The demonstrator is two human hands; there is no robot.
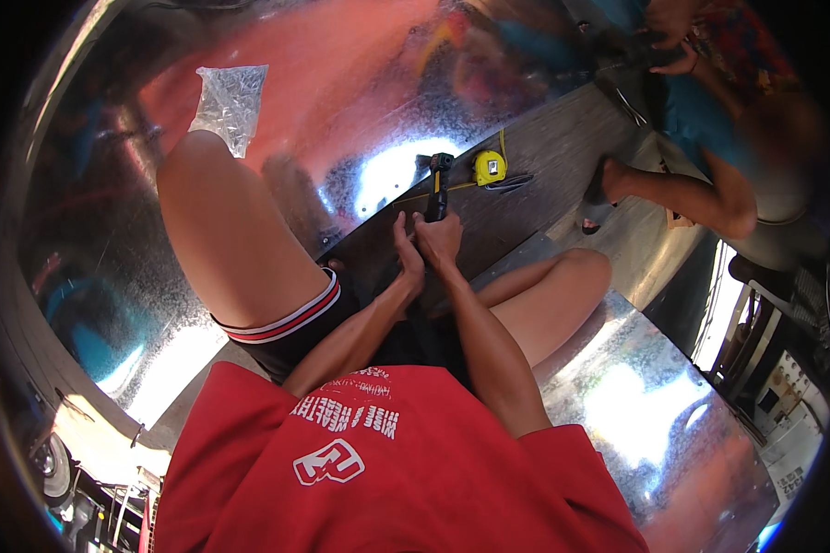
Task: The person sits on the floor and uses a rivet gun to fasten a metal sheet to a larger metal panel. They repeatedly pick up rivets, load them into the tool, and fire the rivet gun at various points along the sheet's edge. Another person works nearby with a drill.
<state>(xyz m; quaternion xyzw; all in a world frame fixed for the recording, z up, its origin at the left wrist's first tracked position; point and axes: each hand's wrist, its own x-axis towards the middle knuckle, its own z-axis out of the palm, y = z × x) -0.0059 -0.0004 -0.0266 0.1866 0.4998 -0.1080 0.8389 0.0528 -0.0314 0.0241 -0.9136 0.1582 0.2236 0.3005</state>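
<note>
- As you sit with legs bent and knees apart, your red shirt (415, 502) with its white print fills the near ground; past it lie your black shorts (290, 346), whose visible hem is striped white, red and dark.
- Your left hand (409, 256) is just beside the right, its fingers extended and no object visible in its grasp; whether the two hands touch, you cannot confirm from this view.
- Your right hand (439, 240) is closed about the lower handle of a black hammer-like tool (439, 189) with yellow marks; part of the grip is hidden by the hand itself.
- The tool is located ahead of your hands, between your knees, its head pointing away from you, over a dark flat strip (549, 138).
- Just right of the tool's head rests your yellow tape measure (490, 168), on the dark strip, a narrow yellow length running from it; a slim dark item (510, 183) is next to it, kind not determinable.
- Beyond your left knee, a clear plastic bag (231, 103) lies on the glossy metal sheet (332, 69), which shows red and teal reflections.
- At far right, a co-worker in teal (701, 115) is near the strip, one sandalled foot (602, 184) by its edge.
</note>
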